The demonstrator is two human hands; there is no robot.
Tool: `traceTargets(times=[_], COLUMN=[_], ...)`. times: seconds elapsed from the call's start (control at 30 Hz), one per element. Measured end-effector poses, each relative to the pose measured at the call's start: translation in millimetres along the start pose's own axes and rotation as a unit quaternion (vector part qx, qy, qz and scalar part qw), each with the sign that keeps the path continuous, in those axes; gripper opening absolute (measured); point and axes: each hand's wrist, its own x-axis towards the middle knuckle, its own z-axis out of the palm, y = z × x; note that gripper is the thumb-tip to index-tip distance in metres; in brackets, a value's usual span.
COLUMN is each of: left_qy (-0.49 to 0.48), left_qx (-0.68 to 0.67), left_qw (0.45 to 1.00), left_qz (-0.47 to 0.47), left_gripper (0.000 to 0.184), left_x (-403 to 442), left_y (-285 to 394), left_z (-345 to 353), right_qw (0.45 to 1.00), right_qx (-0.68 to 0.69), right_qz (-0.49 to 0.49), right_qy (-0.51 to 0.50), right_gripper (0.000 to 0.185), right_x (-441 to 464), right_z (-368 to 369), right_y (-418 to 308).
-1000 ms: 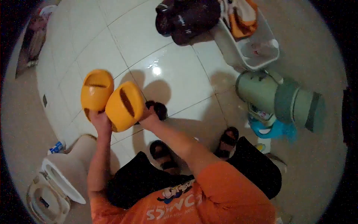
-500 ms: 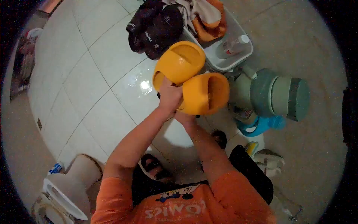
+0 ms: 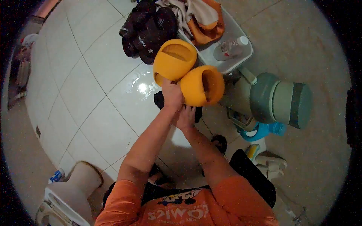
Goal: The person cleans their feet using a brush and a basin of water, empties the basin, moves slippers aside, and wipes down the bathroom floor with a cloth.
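Observation:
A pair of yellow slippers is up in front of me, the left slipper (image 3: 175,62) tilted against the right slipper (image 3: 195,88). My left hand (image 3: 172,95) is closed around them at their near ends, where the two meet. Just below, my right hand (image 3: 184,117) lies close against the left wrist with its fingertips stretched up toward the right slipper's lower edge. Whether those fingertips touch it is hard to see. Something black (image 3: 158,100) shows on the floor behind both hands, mostly covered by them.
Dark slippers (image 3: 149,34) are piled beyond, beside a white bin (image 3: 241,58) holding cloth and a clear bottle (image 3: 228,49). To the right are a grey-green bucket-like container (image 3: 264,98), a blue jug (image 3: 260,132) and pale slippers (image 3: 273,164). A toilet (image 3: 71,199) stands at lower left; the floor (image 3: 143,88) looks wet.
The slippers have shifted slightly left and up in view, along with the left hand. My right hand, earlier partly behind the right slipper, now shows its fingers below it.

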Motion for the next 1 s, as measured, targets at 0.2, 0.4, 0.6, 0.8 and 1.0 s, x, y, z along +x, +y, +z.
traceTargets(times=[0.2,0.4,0.6,0.8,1.0], left_qy=[-0.021,-0.004,0.058,-0.031,-0.082], left_qx=[-0.013,0.015,0.098,0.127,-0.097], left_qw=[0.999,1.000,0.993,0.979,0.968], left_qz=[-0.040,0.004,-0.028,-0.155,-0.215], left_gripper=[0.050,0.063,0.053,0.028,0.032], left_x=[-0.5,-0.5,-11.8,-44.0,-70.0], left_y=[-7.2,-30.8,-30.8,-17.9,-53.9], left_z=[5.1,-0.7,1.1,5.2,12.9], right_qw=[0.905,1.000,0.984,0.987,0.999], right_qx=[0.405,-0.007,0.159,0.149,-0.020], right_qz=[0.128,-0.012,0.028,0.028,-0.029], right_qy=[-0.025,-0.011,0.073,0.062,-0.009], right_gripper=[0.078,0.081,0.078,0.075,0.071], right_x=[0.5,3.8,3.1,1.0,6.5], right_z=[-6.1,-11.1,24.7,-2.1,-30.2], right_y=[-0.4,-1.1,7.9,8.6,1.5])
